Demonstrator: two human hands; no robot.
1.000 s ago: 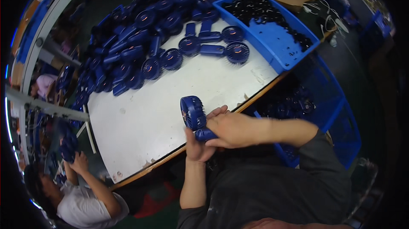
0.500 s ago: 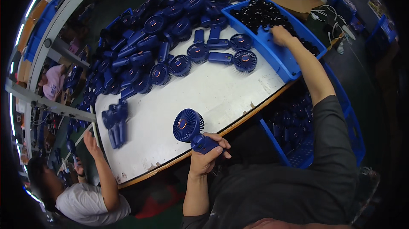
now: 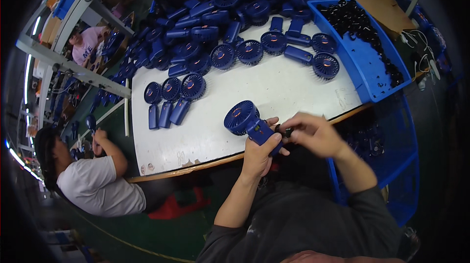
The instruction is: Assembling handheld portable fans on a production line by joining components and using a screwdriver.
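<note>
A dark blue handheld fan (image 3: 242, 117) is gripped by its handle in my left hand (image 3: 259, 154), its round head pointing up and away over the table's near edge. My right hand (image 3: 313, 133) is closed at the end of the handle, pinching a small black piece (image 3: 284, 131) whose kind I cannot make out. Many like pieces lie as a black heap (image 3: 345, 18) in the blue tray (image 3: 364, 74) at the right. Three fans (image 3: 171, 90) stand apart in a row on the left of the white table (image 3: 215, 133).
A large pile of blue fans (image 3: 205, 18) covers the table's far side. Below its right edge is a blue crate (image 3: 391, 170). A co-worker in a white shirt (image 3: 98, 184) sits at the left near a red stool (image 3: 178, 205). Cardboard (image 3: 377, 3) lies at the far right.
My right hand has come from the blue tray to the fan's handle, carrying a small black piece. My left hand still holds the fan. The whole view has shifted.
</note>
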